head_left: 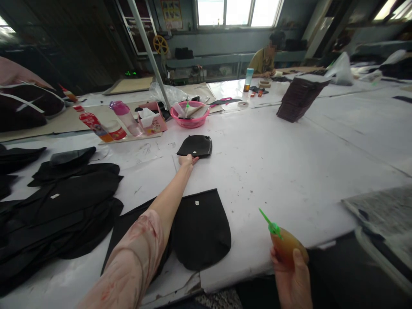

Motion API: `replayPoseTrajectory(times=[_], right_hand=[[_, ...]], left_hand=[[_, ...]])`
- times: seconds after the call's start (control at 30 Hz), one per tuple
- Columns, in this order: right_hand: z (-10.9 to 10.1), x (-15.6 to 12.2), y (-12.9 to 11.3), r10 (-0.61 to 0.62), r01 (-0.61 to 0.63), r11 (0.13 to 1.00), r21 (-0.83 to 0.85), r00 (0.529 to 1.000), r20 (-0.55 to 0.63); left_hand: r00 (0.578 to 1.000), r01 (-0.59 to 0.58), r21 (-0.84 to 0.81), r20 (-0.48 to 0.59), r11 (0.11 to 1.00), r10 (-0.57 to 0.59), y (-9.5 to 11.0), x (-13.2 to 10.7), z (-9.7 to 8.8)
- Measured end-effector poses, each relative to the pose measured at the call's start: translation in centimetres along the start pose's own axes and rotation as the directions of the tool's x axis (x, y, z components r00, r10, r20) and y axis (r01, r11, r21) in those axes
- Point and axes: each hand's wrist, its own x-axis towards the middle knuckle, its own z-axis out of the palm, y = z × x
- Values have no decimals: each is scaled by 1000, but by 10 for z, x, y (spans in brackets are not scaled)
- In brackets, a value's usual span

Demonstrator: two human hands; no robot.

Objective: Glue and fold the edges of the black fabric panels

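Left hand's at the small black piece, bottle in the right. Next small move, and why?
Probably pinch the near edge of the small black piece with the left hand and draw it back toward the larger black piece. The fingertips only touch that edge, and the green-nozzled bottle in the right hand is held far off, near the edge of the table.

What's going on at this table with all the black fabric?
A person is working at a white table. Their left hand is stretched out to the near edge of a small black fabric piece; whether the fingers grip it is unclear. Their right hand holds an amber bottle with a green nozzle. A larger black piece lies flat nearer them, and a pile of black pieces sits to the left.
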Motion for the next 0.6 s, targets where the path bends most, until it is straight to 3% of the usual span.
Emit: replayPoseTrajectory(times=[0.13,0.27,0.37,0.47,0.53,0.57,0.6], right_hand=[[-1,0,1,8,-8,1000,-29,1000,1],[1,-3,2,-16,14,998,-68,999,-29],[4,-4,1,-19,17,999,-45,999,-36],[8,-5,-2,-21,22,1000,1,998,-60],[10,-5,-3,-31,32,999,18,996,-86],[11,-6,-3,-31,33,999,20,995,-94],[12,-6,-4,-28,30,999,23,995,-101]], left_hand=[[1000,2,29,-4,1000,-2,8,18,14],[995,-44,143,97,989,31,10,15,20],[969,-134,270,238,953,69,6,-4,5],[914,-283,377,384,882,129,1,-39,-32],[841,-423,426,513,800,171,-4,-70,-66],[776,-518,436,602,736,189,-8,-86,-83],[616,-727,434,754,533,227,-12,-102,-100]])
